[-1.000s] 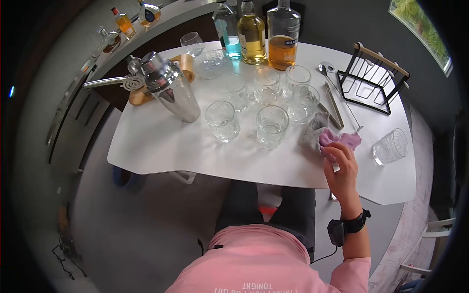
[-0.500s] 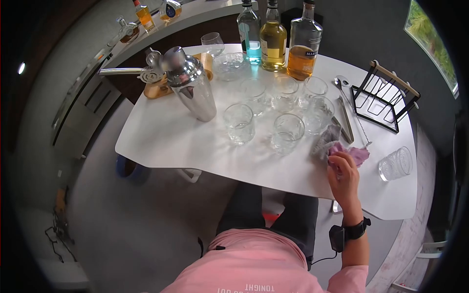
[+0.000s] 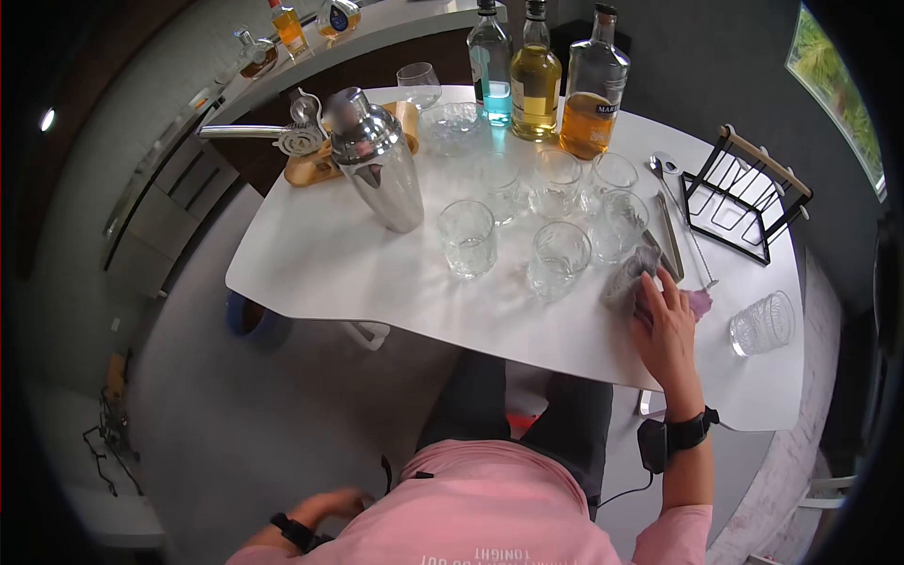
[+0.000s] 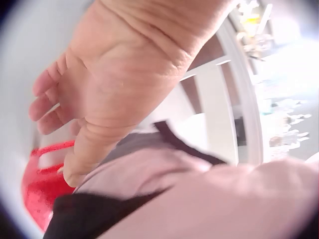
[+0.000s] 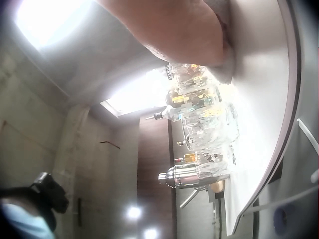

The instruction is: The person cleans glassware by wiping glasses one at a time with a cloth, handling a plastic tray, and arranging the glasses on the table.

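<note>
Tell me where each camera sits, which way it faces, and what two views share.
Head: above, facing down at the white table; right hand lies on the cloth.
Left wrist: below the table, at the open left hand, fingers relaxed, pink shirt.
Right wrist: low along the tabletop.
Shared: shaker, in head and right wrist.

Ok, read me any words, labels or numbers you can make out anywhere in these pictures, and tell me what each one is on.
"MAR", cut off: label of the amber bottle.
"TONIGHT", upside down: back of the pink shirt; the line below it is cut off and unreadable.
Labels on the small bottles on the counter: too small to read.
</note>
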